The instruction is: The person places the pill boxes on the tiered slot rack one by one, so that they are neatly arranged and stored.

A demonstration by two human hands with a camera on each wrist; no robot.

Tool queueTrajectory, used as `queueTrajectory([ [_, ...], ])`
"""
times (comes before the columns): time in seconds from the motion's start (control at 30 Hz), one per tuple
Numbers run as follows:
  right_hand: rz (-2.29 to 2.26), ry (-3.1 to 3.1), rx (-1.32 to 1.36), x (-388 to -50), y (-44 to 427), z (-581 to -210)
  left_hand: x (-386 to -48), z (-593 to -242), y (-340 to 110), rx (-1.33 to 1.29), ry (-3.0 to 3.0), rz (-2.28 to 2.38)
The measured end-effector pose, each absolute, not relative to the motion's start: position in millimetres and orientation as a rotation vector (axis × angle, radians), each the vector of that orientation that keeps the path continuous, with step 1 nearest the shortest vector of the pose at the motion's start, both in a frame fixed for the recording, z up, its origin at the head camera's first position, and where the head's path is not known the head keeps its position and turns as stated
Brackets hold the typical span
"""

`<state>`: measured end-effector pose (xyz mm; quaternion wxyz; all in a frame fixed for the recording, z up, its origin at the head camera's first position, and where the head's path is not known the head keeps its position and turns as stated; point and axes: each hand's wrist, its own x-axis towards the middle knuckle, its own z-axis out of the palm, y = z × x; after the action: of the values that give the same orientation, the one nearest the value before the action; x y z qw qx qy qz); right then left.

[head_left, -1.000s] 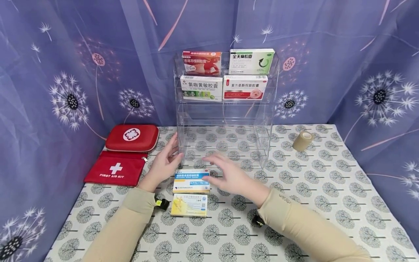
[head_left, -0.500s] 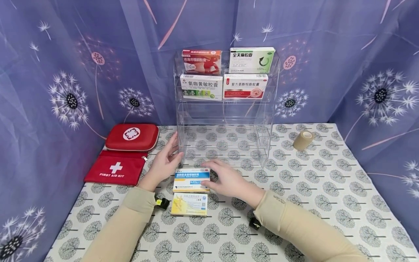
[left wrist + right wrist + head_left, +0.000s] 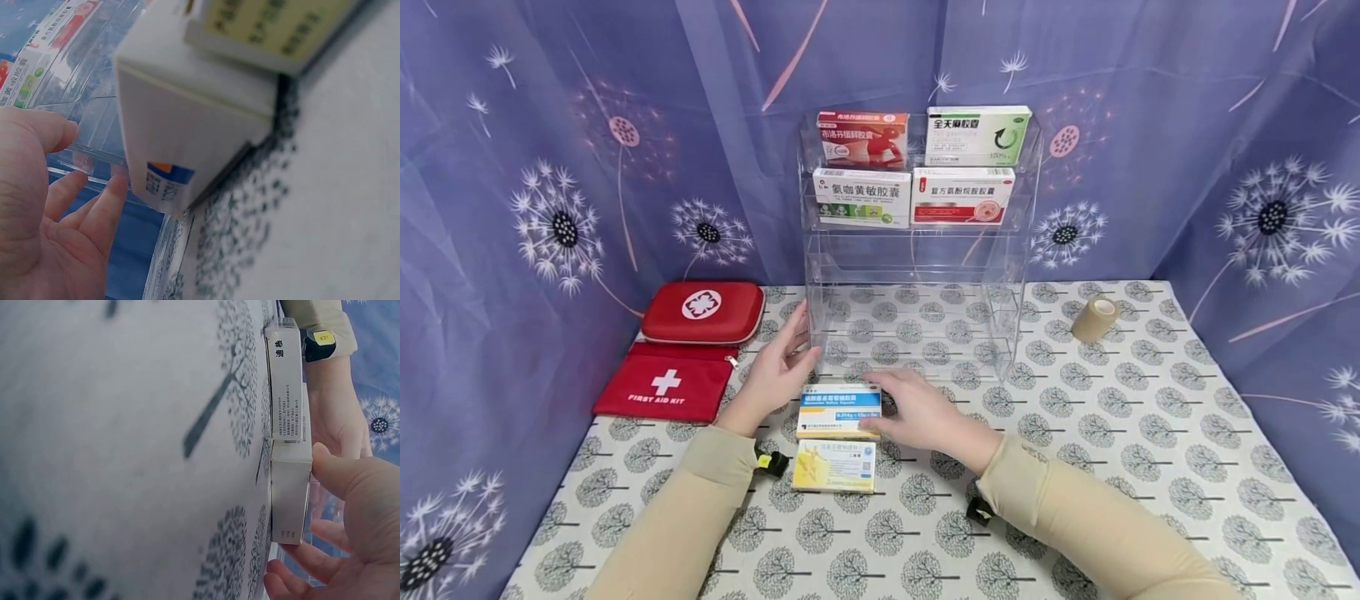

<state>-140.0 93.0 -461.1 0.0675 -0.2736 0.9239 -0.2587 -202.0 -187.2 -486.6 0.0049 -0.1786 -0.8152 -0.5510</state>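
Note:
My right hand (image 3: 921, 412) has its thumb and fingers about the right end of a blue-and-white medicine box (image 3: 831, 410), pinching it where it lies on the table. In the right wrist view the thumb (image 3: 334, 470) touches one edge of that box's white end (image 3: 290, 494), and a finger is at its opposite edge. Just nearer lies a yellow-and-white medicine box (image 3: 835, 468). With fingers extended, my left hand (image 3: 775, 371) touches the left side of a clear tiered display rack (image 3: 917, 254); in the left wrist view fingertips (image 3: 117, 172) rest against the clear plastic.
On the rack's upper tiers stand a red box (image 3: 862, 140), a green-and-white box (image 3: 979, 136) and two white boxes. A red hard case (image 3: 702, 312) and a red first aid pouch (image 3: 662, 385) lie left. A tan tape roll (image 3: 1095, 320) stands right.
My right hand has come down and left onto the right end of the blue-and-white box, its thumb and fingers now at the box's edges. My left hand stays at the rack's side.

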Motion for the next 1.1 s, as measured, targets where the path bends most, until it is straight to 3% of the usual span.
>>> queueTrajectory([
  [1.1, -1.255, 2.712, -0.596, -137.8, 91.5, -467.1, -202.8, -487.0, -187.5, -0.557, -2.553, -1.713],
])
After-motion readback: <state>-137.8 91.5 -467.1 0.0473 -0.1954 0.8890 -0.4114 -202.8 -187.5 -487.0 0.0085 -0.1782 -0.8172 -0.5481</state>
